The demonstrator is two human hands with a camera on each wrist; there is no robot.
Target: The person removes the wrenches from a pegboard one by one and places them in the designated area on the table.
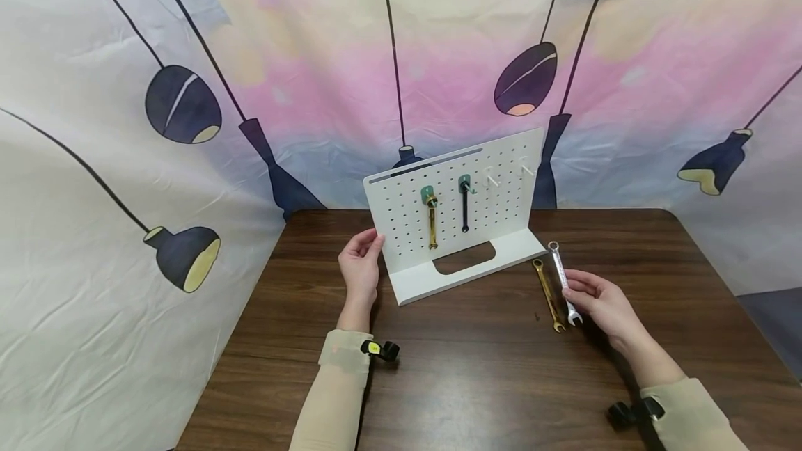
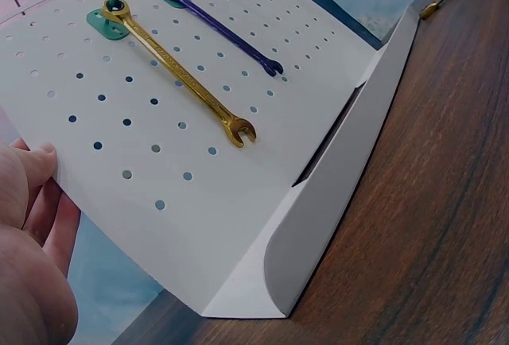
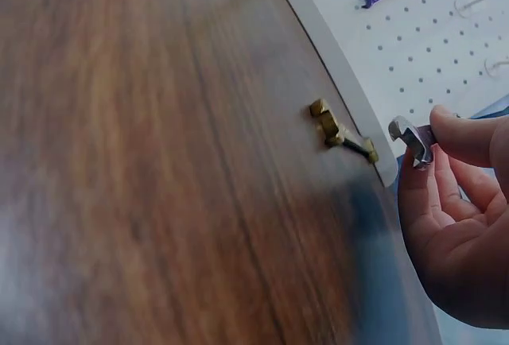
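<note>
My left hand (image 1: 360, 266) grips the left edge of a white pegboard (image 1: 407, 235), thumb in front and fingers behind in the left wrist view. A gold combination wrench (image 1: 432, 225) and a dark purple wrench (image 2: 227, 31) hang by their ring ends from green hooks on the board. With thumb and fingers, my right hand (image 1: 603, 305) pinches a silver combination wrench (image 1: 560, 266), its open end toward me. Just left of it, a second gold wrench (image 1: 546, 291) lies on the table by the board's right front corner.
Two clear hooks (image 1: 492, 180) on the board's right side carry nothing. The board's foot stands on a dark brown wooden table (image 1: 476, 381). Behind the table hangs a cloth backdrop (image 1: 326, 54) printed with lamps. Each wrist wears a black strap (image 1: 381, 350).
</note>
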